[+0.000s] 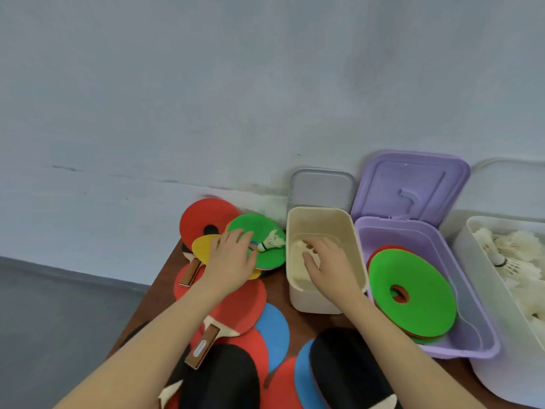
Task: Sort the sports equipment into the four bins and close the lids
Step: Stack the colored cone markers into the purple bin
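My left hand (233, 258) lies on a pile of flat discs, its fingers stretched over a green disc (256, 228) next to a yellow disc (202, 245) and a red disc (203, 216). A white shuttlecock (271, 242) lies on the green disc just right of my fingers. My right hand (327, 261) reaches into the cream bin (318, 304), fingers spread and loosely bent over a pale shape that blends with the bin. The purple bin (460, 351) holds a stack of discs with a green one (418, 287) on top. A white bin (498, 361) at the right holds shuttlecocks (507, 261).
Table tennis paddles lie near me: a red one (244, 302) and two black ones (224, 376) (348, 370), with blue discs (274, 332) among them. The grey lid (323, 187) and purple lid (410, 187) stand open against the wall. The brown table's edge (159, 287) drops to the floor at the left.
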The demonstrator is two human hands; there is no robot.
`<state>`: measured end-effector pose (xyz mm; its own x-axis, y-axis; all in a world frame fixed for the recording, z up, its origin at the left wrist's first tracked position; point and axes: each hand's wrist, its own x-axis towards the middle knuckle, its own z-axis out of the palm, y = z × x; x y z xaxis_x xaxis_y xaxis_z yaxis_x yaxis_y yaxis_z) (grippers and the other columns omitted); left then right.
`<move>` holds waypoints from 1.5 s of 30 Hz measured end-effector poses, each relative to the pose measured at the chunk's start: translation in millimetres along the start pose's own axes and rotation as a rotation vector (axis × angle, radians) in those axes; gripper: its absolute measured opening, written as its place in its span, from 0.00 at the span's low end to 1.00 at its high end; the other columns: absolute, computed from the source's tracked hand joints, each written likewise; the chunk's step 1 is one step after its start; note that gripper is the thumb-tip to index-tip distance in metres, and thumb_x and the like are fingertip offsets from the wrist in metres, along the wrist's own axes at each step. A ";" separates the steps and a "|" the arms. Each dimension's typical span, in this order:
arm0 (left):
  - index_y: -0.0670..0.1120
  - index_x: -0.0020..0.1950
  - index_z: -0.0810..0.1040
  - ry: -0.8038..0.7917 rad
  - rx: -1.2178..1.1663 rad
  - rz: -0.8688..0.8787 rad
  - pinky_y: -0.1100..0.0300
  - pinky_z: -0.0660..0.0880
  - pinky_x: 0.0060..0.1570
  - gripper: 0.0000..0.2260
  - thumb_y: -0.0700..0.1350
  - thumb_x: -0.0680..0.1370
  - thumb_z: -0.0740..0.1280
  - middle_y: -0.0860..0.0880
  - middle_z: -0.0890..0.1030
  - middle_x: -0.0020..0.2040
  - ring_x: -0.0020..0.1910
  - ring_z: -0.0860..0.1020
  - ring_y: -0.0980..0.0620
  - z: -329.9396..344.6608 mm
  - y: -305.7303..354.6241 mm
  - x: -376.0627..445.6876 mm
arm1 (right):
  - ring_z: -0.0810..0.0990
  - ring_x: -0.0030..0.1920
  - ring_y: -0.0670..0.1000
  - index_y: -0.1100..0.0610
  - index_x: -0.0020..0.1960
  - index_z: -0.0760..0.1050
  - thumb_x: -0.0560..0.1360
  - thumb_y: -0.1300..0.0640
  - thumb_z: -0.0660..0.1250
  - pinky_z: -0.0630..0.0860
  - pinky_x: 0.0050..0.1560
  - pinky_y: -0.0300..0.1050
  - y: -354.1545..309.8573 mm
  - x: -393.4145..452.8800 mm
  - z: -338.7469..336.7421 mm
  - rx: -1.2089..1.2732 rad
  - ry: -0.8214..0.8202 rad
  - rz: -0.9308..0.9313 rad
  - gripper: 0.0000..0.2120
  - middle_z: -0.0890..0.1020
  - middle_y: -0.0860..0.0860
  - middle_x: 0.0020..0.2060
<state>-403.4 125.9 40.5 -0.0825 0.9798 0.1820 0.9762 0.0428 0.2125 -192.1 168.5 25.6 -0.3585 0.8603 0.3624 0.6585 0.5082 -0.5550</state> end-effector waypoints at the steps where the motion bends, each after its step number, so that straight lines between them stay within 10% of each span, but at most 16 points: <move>1: 0.46 0.71 0.66 -0.018 0.004 -0.016 0.52 0.57 0.64 0.21 0.49 0.79 0.59 0.47 0.67 0.69 0.68 0.63 0.46 1.4 -16.0 0.4 | 0.77 0.50 0.55 0.59 0.57 0.77 0.74 0.55 0.60 0.71 0.51 0.47 -6.9 4.8 11.3 0.004 -0.002 -0.008 0.15 0.80 0.55 0.49; 16: 0.45 0.74 0.59 -0.174 -0.103 -0.161 0.48 0.62 0.62 0.34 0.64 0.75 0.47 0.43 0.68 0.68 0.66 0.66 0.43 50.0 -175.0 19.6 | 0.75 0.60 0.57 0.53 0.70 0.67 0.74 0.48 0.66 0.63 0.59 0.48 -55.7 66.6 175.8 -0.191 -0.375 0.312 0.26 0.78 0.51 0.60; 23: 0.41 0.72 0.63 -0.135 -0.600 -0.019 0.69 0.61 0.55 0.24 0.43 0.78 0.64 0.44 0.69 0.65 0.61 0.71 0.49 54.9 -176.7 19.0 | 0.77 0.30 0.57 0.54 0.51 0.83 0.72 0.63 0.65 0.68 0.39 0.45 -50.2 60.6 183.4 -0.247 -0.085 0.211 0.12 0.82 0.54 0.30; 29: 0.43 0.72 0.65 -0.080 -0.754 -0.061 0.73 0.59 0.55 0.20 0.40 0.80 0.61 0.46 0.70 0.65 0.62 0.70 0.51 54.7 -175.0 17.8 | 0.78 0.40 0.45 0.50 0.53 0.82 0.71 0.65 0.67 0.64 0.48 0.42 -65.0 32.0 162.5 -0.136 0.079 0.127 0.16 0.84 0.46 0.38; 40: 0.50 0.72 0.64 -0.124 -0.675 -0.084 0.47 0.71 0.57 0.31 0.67 0.77 0.44 0.48 0.73 0.60 0.58 0.73 0.48 62.0 -172.0 -1.8 | 0.81 0.40 0.40 0.50 0.51 0.83 0.74 0.56 0.67 0.77 0.43 0.46 -96.0 -8.5 147.8 0.185 -0.070 0.121 0.08 0.84 0.41 0.40; 45: 0.53 0.73 0.58 -0.188 -0.573 -0.085 0.46 0.75 0.45 0.27 0.54 0.76 0.60 0.46 0.75 0.52 0.48 0.76 0.44 56.1 -167.4 -3.4 | 0.78 0.51 0.38 0.52 0.53 0.81 0.77 0.52 0.64 0.71 0.53 0.34 -105.4 -19.7 147.2 0.243 -0.072 0.281 0.09 0.82 0.40 0.47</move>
<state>-555.4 126.3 -49.6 -0.0674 0.9975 -0.0195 0.7000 0.0612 0.7115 -351.9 103.7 -33.2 -0.2374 0.9637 0.1219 0.5649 0.2390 -0.7898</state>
